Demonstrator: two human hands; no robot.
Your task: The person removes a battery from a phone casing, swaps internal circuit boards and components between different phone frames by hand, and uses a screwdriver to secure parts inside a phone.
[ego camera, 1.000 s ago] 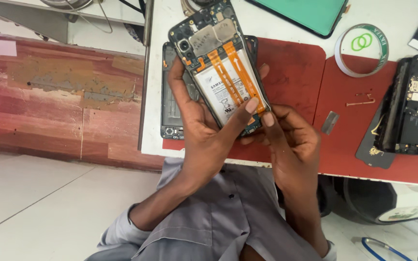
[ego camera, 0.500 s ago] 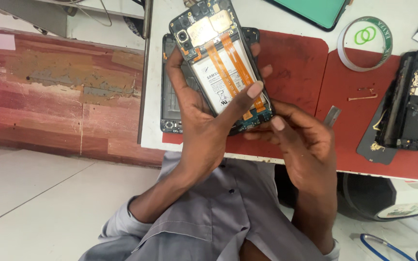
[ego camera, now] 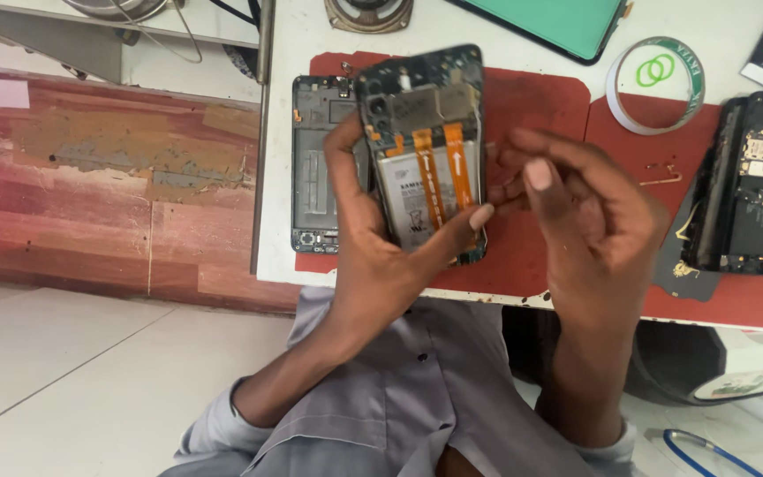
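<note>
Left hand (ego camera: 373, 256) gripping opened phone (ego camera: 426, 150) from below, right hand (ego camera: 576, 212) just beside, fingers curled, holding nothing visible

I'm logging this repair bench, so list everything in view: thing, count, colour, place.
opened phone: one, dark body with a grey battery and orange ribbon cables, held above the mat
phone frame: one, grey, flat on the mat's left edge, partly behind the held phone
mat: one, red, on the table
table: one, white top
second opened phone: one, black, right side of the mat
tape roll: one, white with green, beyond the mat
green panel: one, top edge
round metal part: one, top edge
shirt: one, grey, bottom
left hand: grips the opened phone
right hand: fingers curled beside the phone's right edge; contact cannot be told
</note>
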